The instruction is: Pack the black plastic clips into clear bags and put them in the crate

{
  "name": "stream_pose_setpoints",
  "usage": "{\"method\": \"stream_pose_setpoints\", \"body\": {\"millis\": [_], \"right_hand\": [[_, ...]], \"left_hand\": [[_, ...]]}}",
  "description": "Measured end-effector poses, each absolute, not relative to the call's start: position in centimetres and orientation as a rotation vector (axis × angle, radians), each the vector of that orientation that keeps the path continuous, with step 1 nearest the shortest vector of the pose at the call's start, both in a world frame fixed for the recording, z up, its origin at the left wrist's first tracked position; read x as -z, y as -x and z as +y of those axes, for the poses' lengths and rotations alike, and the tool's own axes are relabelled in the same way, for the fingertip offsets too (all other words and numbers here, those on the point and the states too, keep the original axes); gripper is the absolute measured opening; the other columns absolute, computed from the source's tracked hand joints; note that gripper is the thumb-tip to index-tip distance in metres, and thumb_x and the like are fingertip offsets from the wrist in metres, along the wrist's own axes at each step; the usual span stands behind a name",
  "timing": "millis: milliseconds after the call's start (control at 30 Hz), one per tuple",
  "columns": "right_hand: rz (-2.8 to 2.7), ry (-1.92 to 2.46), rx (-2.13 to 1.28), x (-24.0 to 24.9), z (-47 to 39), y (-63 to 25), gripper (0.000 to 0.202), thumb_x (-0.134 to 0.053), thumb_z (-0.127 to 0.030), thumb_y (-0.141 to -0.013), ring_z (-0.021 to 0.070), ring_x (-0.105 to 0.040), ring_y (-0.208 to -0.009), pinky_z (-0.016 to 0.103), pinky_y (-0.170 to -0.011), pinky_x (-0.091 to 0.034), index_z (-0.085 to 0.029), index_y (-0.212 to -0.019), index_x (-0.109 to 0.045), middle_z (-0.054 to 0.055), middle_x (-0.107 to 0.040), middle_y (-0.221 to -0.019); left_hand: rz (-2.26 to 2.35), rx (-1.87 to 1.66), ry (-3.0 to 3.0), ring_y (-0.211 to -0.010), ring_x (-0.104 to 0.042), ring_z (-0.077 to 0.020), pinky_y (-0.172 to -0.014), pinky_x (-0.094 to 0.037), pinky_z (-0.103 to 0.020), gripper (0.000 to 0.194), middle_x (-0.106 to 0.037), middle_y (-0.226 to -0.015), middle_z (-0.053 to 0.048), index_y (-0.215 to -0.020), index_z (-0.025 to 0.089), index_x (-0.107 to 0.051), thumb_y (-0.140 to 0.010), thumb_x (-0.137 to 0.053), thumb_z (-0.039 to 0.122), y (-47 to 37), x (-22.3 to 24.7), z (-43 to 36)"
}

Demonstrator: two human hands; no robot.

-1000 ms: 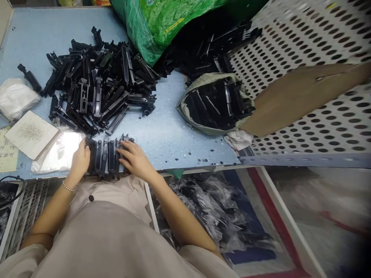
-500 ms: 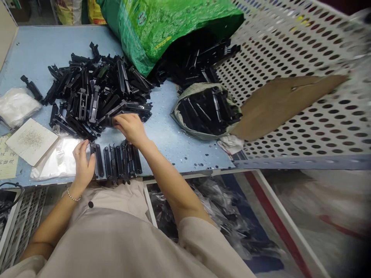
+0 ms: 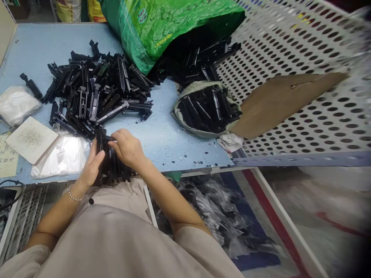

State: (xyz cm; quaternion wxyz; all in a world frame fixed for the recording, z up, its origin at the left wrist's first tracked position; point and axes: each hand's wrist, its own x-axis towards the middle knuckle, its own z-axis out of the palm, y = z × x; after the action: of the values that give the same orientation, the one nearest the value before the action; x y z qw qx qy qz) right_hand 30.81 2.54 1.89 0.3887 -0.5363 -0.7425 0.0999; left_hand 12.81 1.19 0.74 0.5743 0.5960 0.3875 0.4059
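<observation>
Close to the table's front edge, my left hand [image 3: 92,166] is closed around a long black plastic part [image 3: 100,142] tipped up on end. My right hand [image 3: 127,150] is just to its right, fingers pinched on a black piece against the top of that part; whether it is a separate part is hard to see. Below my fingers, a row of similar black parts [image 3: 118,168] lies side by side at the edge, partly hidden by both hands. Beyond the hands spreads a loose pile of the same black parts [image 3: 84,88].
Clear plastic bags [image 3: 62,156] and a speckled white tile [image 3: 31,139] lie at the left. A green sack [image 3: 150,27] spills black parts at the back. To the right stand a smaller filled bag [image 3: 188,131], brown cardboard [image 3: 278,104] and a perforated panel [image 3: 313,127].
My right hand has come back from the pile toward my body, down to my left hand. The left hand has shifted right and now grips a raised black part.
</observation>
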Motion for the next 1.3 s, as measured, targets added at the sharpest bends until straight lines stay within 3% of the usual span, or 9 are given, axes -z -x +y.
{"method": "stream_pose_setpoints", "body": {"millis": [167, 300, 533, 833, 967, 1100, 1167, 1233, 1300], "right_hand": [[-1.519, 1.334, -0.873, -1.1, 2.3, -29.2, 0.047, -0.033, -0.062, -0.101, 0.0145, -0.049, -0.065, 0.028, -0.062, -0.042, -0.022, -0.081, -0.049, 0.000, -0.050, -0.070], [-1.371, 1.298, -1.277, -1.2, 1.0, -28.8, 0.051, -0.027, -0.065, -0.100, 0.0126, -0.048, -0.058, 0.026, -0.056, -0.040, -0.022, -0.085, -0.049, -0.002, -0.049, -0.067], [-2.377, 1.164, -0.335, 0.6, -2.2, -28.0, 0.048, -0.036, -0.056, -0.102, 0.0189, -0.052, -0.075, 0.032, -0.066, -0.038, -0.018, -0.091, -0.062, 0.007, -0.061, -0.081], [-2.203, 1.338, -0.490, 0.1, -0.4, -28.7, 0.053, -0.022, -0.054, -0.106, 0.0171, -0.056, -0.078, 0.028, -0.067, -0.040, -0.019, -0.100, -0.060, 0.006, -0.064, -0.087], [-2.320, 1.352, -0.061, -1.7, 2.0, -30.1, 0.044, -0.032, -0.050, -0.105, 0.0220, -0.053, -0.084, 0.034, -0.070, -0.039, -0.018, -0.110, -0.062, 0.010, -0.065, -0.093], [-2.565, 1.078, -0.086, -2.3, 2.2, -30.7, 0.040, -0.035, -0.046, -0.105, 0.0194, -0.049, -0.073, 0.033, -0.064, -0.035, -0.020, -0.094, -0.064, 0.006, -0.061, -0.078], [-2.505, 1.072, -0.265, -2.1, 1.7, -30.4, 0.043, -0.038, -0.051, -0.103, 0.0187, -0.047, -0.070, 0.033, -0.062, -0.035, -0.020, -0.085, -0.062, 0.005, -0.058, -0.072], [-2.270, 1.158, -0.569, -1.7, 1.1, -29.5, 0.048, -0.043, -0.060, -0.099, 0.0177, -0.046, -0.067, 0.032, -0.062, -0.037, -0.020, -0.077, -0.058, 0.004, -0.055, -0.068], [-1.899, 1.245, -0.892, -1.1, 0.7, -28.3, 0.053, -0.041, -0.067, -0.096, 0.0156, -0.046, -0.063, 0.031, -0.060, -0.038, -0.021, -0.074, -0.054, 0.002, -0.051, -0.065]], "left_hand": [[0.969, -0.962, -1.690, -0.155, -0.019, -0.0273, -0.128, -0.016, -0.048, 0.069, -0.024, -0.166, -0.010, -0.159, 0.026, -0.018, -0.100, -0.047, 0.045, -12.7, 0.2, 0.7], [1.013, -0.998, -1.662, -0.153, -0.024, -0.0285, -0.126, -0.021, -0.048, 0.067, -0.031, -0.163, -0.009, -0.158, 0.026, -0.023, -0.099, -0.047, 0.050, -12.2, 0.3, 1.5], [1.086, -0.946, -1.216, -0.120, -0.063, -0.0292, -0.103, -0.054, -0.045, 0.059, -0.067, -0.119, -0.007, -0.144, 0.027, -0.045, -0.097, -0.043, 0.062, -11.7, -1.3, 3.2], [1.113, -1.012, -1.372, -0.143, -0.041, -0.0287, -0.121, -0.035, -0.044, 0.056, -0.051, -0.147, -0.007, -0.146, 0.024, -0.044, -0.098, -0.049, 0.053, -10.8, -1.1, 2.1], [1.032, -0.756, -1.163, -0.105, -0.068, -0.0262, -0.085, -0.060, -0.038, 0.054, -0.068, -0.121, -0.009, -0.141, 0.024, -0.051, -0.096, -0.051, 0.053, -9.5, -1.6, 1.6], [1.008, -0.464, -0.959, -0.062, -0.066, -0.0182, -0.052, -0.055, -0.031, 0.056, -0.071, -0.090, -0.008, -0.137, 0.019, -0.055, -0.094, -0.051, 0.056, -7.9, -2.4, 0.6], [1.016, -0.440, -1.025, -0.068, -0.068, -0.0197, -0.058, -0.058, -0.033, 0.056, -0.072, -0.097, -0.009, -0.138, 0.018, -0.054, -0.096, -0.047, 0.055, -7.7, -2.4, -0.3], [1.062, -0.569, -1.270, -0.097, -0.070, -0.0255, -0.082, -0.060, -0.039, 0.055, -0.068, -0.119, -0.012, -0.143, 0.020, -0.049, -0.099, -0.044, 0.052, -8.2, -2.0, -1.5], [1.160, -0.771, -1.611, -0.132, -0.054, -0.0309, -0.108, -0.048, -0.046, 0.061, -0.054, -0.144, -0.016, -0.152, 0.019, -0.036, -0.099, -0.046, 0.048, -9.0, -1.1, -2.5]]}}
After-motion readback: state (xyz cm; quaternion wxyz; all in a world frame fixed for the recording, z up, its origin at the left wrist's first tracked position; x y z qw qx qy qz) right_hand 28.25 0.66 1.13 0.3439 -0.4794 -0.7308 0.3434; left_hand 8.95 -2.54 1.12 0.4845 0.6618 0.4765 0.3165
